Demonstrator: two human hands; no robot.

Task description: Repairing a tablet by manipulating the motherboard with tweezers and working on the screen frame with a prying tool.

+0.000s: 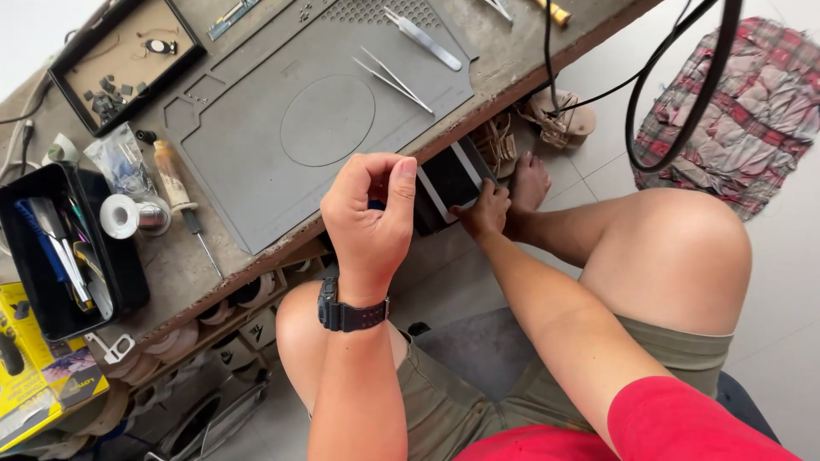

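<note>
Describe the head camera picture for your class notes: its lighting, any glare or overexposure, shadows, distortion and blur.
Head view: soft, even daylight; the floor tiles at right wash out near white. Faint shadow lies under the workbench edge. Wide-angle bend curves the bench edge and the hanging black cable. The left hand, right hand and dark phone are sharp; the red sleeve at the bottom is slightly soft.

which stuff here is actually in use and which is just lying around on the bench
In hand:
left hand, pinching near the top of the dark flat device
right hand, holding the dark flat device

Lying about:
tweezers on the grey mat
solder spool
screwdriver
black tool tray
parts tray
</note>
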